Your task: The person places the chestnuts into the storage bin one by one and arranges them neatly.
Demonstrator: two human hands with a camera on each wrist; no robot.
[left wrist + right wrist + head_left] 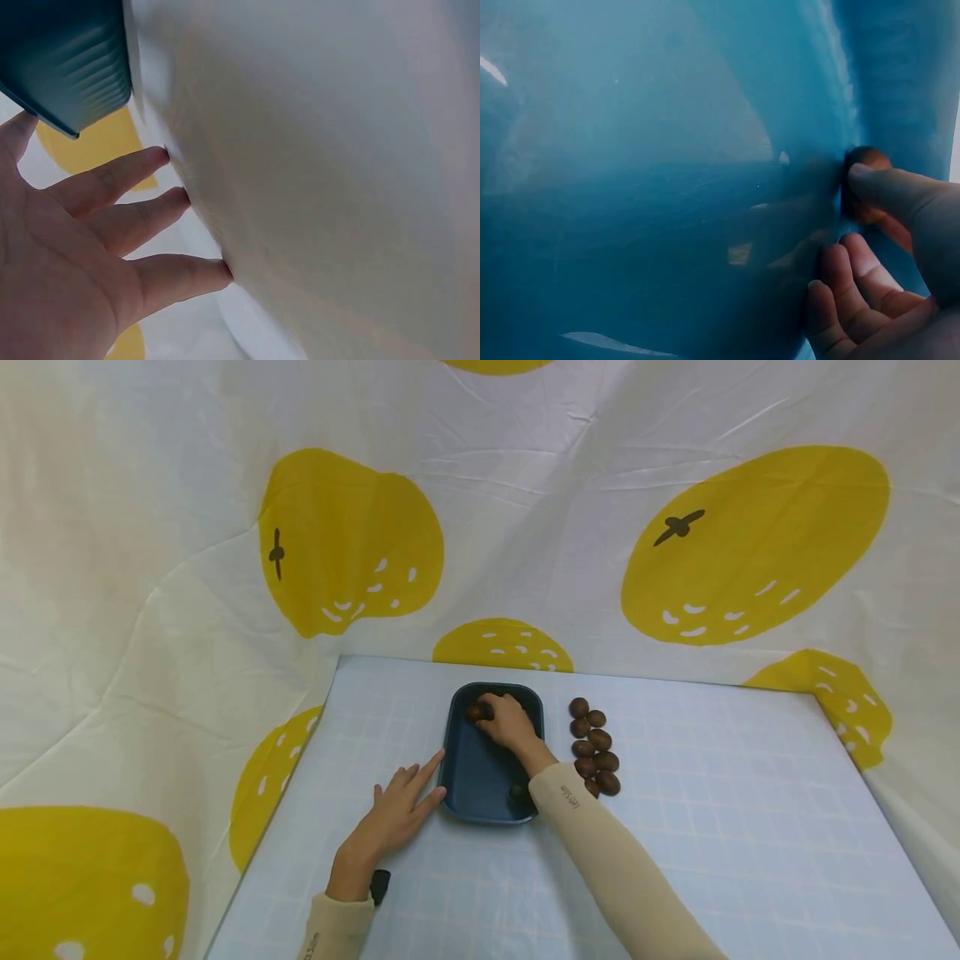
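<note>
A dark blue tray [480,777] with rounded corners lies on the table. Inside it, near the far left corner, my right hand [506,720] pinches a round brown nut-like thing [474,713]. The right wrist view shows this brown thing [868,159] between thumb and index finger, low against the tray wall [907,82]; the other fingers curl loosely below. My left hand [397,810] spreads its fingers beside the tray's left side, thumb and index finger at the rim. In the left wrist view, one finger of the left hand [67,255] touches the tray's edge [75,90], while other fingertips rest on the table.
Several similar brown things [600,740] lie in rough columns right of the tray, partly hidden by the right sleeve [600,843]. The table [750,802] has a pale checked cover. A white cloth with yellow fruit prints [525,527] hangs behind it.
</note>
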